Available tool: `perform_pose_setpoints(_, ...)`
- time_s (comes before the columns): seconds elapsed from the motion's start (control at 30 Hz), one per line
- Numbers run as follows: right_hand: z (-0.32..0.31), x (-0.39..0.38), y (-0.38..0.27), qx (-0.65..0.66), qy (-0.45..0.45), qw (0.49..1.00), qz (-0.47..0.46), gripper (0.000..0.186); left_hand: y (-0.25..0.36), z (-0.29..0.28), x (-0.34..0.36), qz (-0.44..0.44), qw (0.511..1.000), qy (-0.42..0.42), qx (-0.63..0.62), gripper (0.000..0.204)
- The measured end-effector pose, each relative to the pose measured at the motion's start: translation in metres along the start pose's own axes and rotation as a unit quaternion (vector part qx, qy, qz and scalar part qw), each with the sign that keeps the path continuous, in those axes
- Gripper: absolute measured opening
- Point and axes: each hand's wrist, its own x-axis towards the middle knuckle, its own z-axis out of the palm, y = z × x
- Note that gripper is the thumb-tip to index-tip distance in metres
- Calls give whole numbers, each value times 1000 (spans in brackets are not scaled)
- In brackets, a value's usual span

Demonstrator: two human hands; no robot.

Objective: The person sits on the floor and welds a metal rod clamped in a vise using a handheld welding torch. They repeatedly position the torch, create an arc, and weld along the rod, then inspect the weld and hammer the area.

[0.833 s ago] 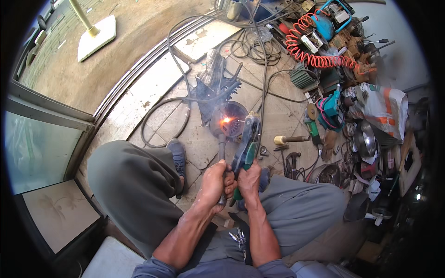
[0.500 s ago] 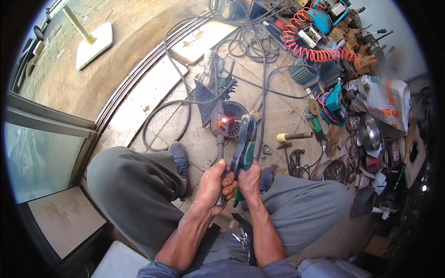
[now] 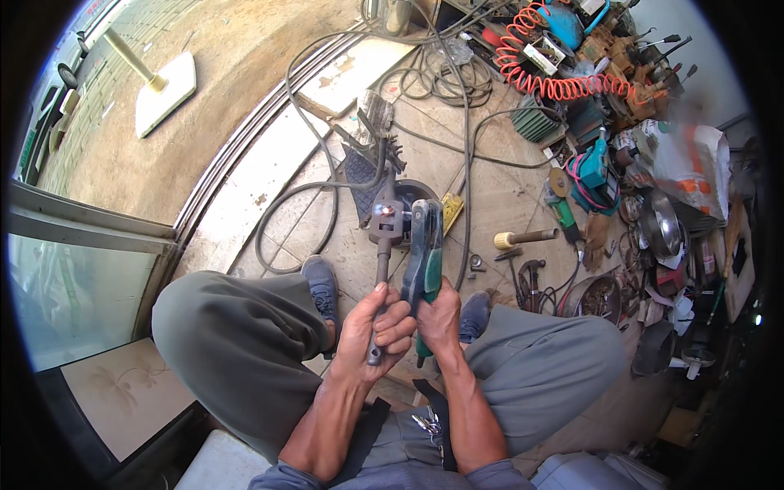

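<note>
My left hand (image 3: 378,328) is wrapped round the shaft of a grey metal rod with a broad slotted head (image 3: 385,224). A small bright spot shows on that head. In my right hand (image 3: 441,314) is a green and black welding electrode holder (image 3: 425,253), gripped from the right. Its jaws sit beside the rod's head, with a short electrode stub reaching toward it. Both hands are close together between my knees. Behind the rod's head stand a dark ribbed plate (image 3: 359,181) and a dark round part, partly hidden.
Looped black cable (image 3: 286,188) crosses the tiled floor. Rightward lie a wooden-headed mallet (image 3: 523,238), a hammer (image 3: 532,273), an angle grinder (image 3: 565,214) and a metal bowl (image 3: 594,300). An orange coiled hose (image 3: 563,86) hangs over machine parts. A glass door frame (image 3: 90,220) borders the left.
The bright orange glow at the rod's head has shrunk to a small spot. The electrode holder and rod stay nearly in place; the view has shifted slightly.
</note>
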Motion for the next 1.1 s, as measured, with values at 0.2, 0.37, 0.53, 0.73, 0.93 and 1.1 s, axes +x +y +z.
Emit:
perform_pose_setpoints(0.2, 2, 5, -6, -12, -2, 1000, 3, 17, -3, 1, 0, -57, 988, -58, -132, 29)
perform_pose_setpoints(0.37, 1, 6, -4, -31, 19, 999, 6, 17, -7, -5, 5, -71, 974, -90, -197, 30)
perform_pose_setpoints(0.53, -2, 5, -3, -45, 30, 998, 12, 18, -9, -12, 9, -73, 964, -113, -228, 30)
perform_pose_setpoints(0.73, -10, 4, -4, -71, 18, 997, 17, 20, -9, -15, 9, -74, 963, -113, -233, 30)
perform_pose_setpoints(0.93, -13, 7, -11, -109, -3, 993, 33, 21, -7, -15, 10, -72, 966, -104, -226, 30)
perform_pose_setpoints(1.1, -16, 10, -11, -91, -28, 995, 18, 33, -6, -16, 11, -78, 967, -113, -216, 30)
